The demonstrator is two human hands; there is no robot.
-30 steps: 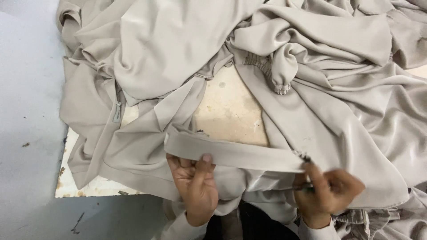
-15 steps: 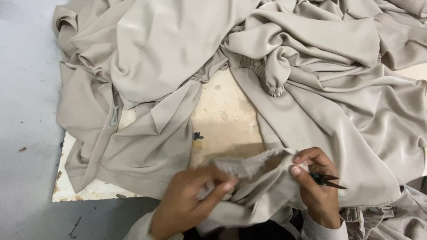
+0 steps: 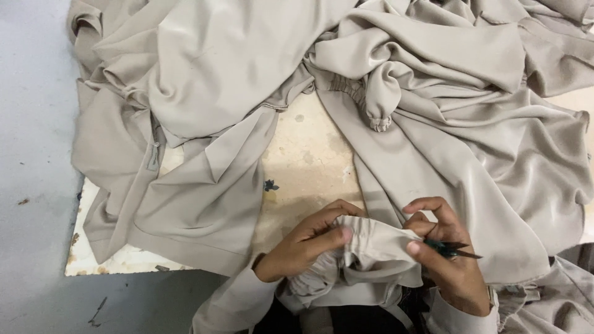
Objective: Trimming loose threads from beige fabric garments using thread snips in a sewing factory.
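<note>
fabric edge bunched between both hands, snips in right

since half a second ago the left hand (image 3: 309, 242) has been drawn back toward the body and the bunched strip is now pinched closer to the right hand (image 3: 447, 260); a full second ago that same strip was held stretched flat between the two hands. the little dark scrap (image 3: 270, 185) on the board has stayed put.

left hand: closed, thumb and fingers clamped on the gathered beige fabric edge (image 3: 371, 244) at about 6 o'clock in the frame. right hand: closed on the other end of that edge, with a small dark pair of thread snips (image 3: 450, 248) held against the palm, tips pointing to 3 o'clock. whether the blades are parted cannot be told.

the rest of the beige garment pile (image 3: 346, 80) is spread from 9 o'clock through 12 to 3 o'clock over a worn cream board (image 3: 309, 161). an elastic cuff (image 3: 378, 120) lies near 1 o'clock of the hands, apart from them. grey floor (image 3: 34, 185) is seen at 9 o'clock.

judged step: the hem or band is being fed through the fingers and checked, snips at the ready. the next move likely calls for the edge to be pulled taut again so any loose thread is exposed, and for the snip tips to be kept clear of the cloth itself.
</note>
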